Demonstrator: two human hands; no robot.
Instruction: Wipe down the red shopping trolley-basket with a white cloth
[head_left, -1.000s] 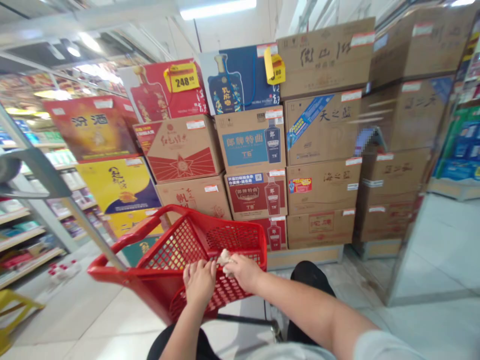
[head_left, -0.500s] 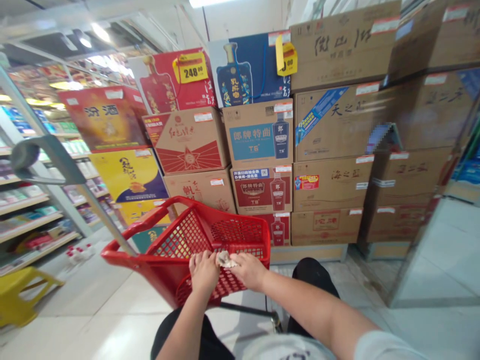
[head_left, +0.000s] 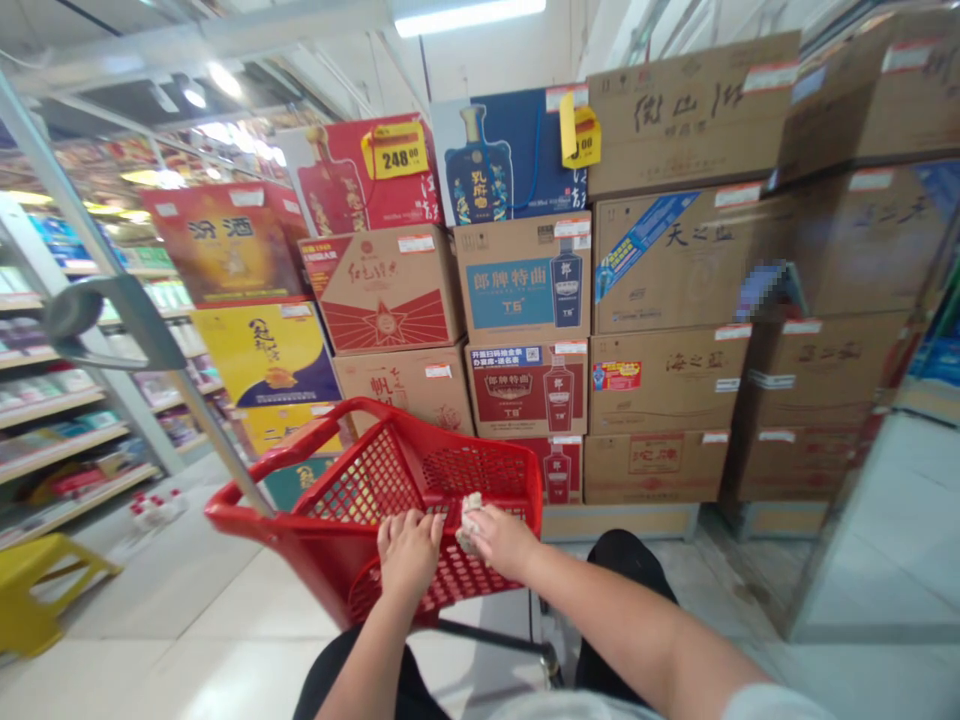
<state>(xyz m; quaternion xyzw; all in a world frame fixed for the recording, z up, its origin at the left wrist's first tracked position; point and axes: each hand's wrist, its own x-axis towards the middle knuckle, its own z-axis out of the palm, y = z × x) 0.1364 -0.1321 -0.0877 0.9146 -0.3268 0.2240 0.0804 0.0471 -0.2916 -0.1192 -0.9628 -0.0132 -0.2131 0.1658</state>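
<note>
A red plastic shopping cart [head_left: 337, 535] with a lattice basket stands in front of me. My left hand [head_left: 407, 552] grips its near rim, fingers curled over the edge. To the right of it, my right hand [head_left: 504, 540] is closed on a crumpled off-white cloth [head_left: 471, 522]. That cloth lies against the same rim and hangs partly over it. A small gap separates the two hands. The part of the cloth inside my right palm is hidden.
Stacked liquor cartons [head_left: 660, 380] rise behind the cart. On the left are a grey metal pole with a handle [head_left: 142, 320], a yellow stool [head_left: 45, 590] and store shelves [head_left: 67, 410]. My knees [head_left: 630, 560] flank the cart's near side.
My right hand has shifted slightly right along the rim with the cloth, away from my left hand. The left hand stays on the rim. The view has tilted up a little.
</note>
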